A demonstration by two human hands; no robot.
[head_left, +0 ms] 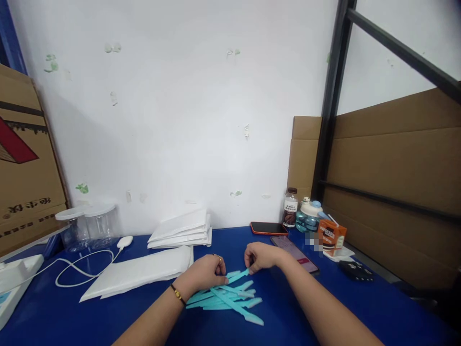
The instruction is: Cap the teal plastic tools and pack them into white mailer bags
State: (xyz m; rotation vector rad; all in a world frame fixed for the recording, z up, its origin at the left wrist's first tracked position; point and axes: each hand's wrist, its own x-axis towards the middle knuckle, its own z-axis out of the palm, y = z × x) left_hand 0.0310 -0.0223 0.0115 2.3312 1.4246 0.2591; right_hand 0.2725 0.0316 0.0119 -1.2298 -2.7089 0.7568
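A loose heap of turquoise eyebrow razors [230, 299] lies on the blue table in front of me, their blade ends pointing mostly right. My left hand [207, 275], a dark bracelet at its wrist, is closed over the left side of the heap, with thumb and fingers at a razor's handle end. Across from it, my right hand [262, 257] pinches the right end of a razor [237, 276] at the top of the heap. That razor spans the gap between both hands. Part of the heap is hidden under my left hand.
White padded envelopes [144, 270] lie left, with a stack [183, 233] behind. Further left are clear jars [102, 226], a white cable [65, 283] and a power strip [18, 288]. Two phones [268, 228], bottles [290, 209], an orange box [331, 235] and a black object [356, 270] stand right.
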